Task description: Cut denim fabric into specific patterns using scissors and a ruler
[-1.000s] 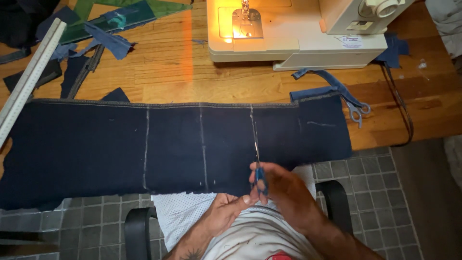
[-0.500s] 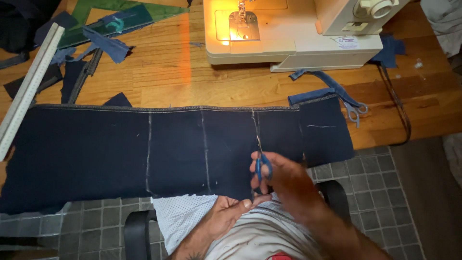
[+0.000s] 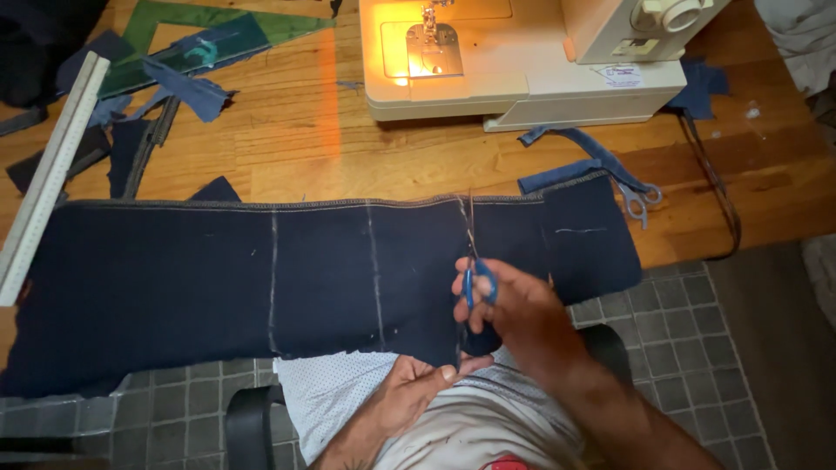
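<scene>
Wooden desk (image 3: 287,139): long dark navy fabric panel (image 3: 218,278) laid flat. Right hand (image 3: 509,305) grasping blue-handled scissors (image 3: 475,270), mid-cut; left hand (image 3: 418,392) pinching panel's near edge.

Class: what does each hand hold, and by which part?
Right hand: scissors, by the blue handles. Left hand: dark fabric, pinched at its near edge.

The right hand (image 3: 514,309) works blue-handled scissors (image 3: 475,261) along a chalk line on dark denim (image 3: 218,278).
</scene>
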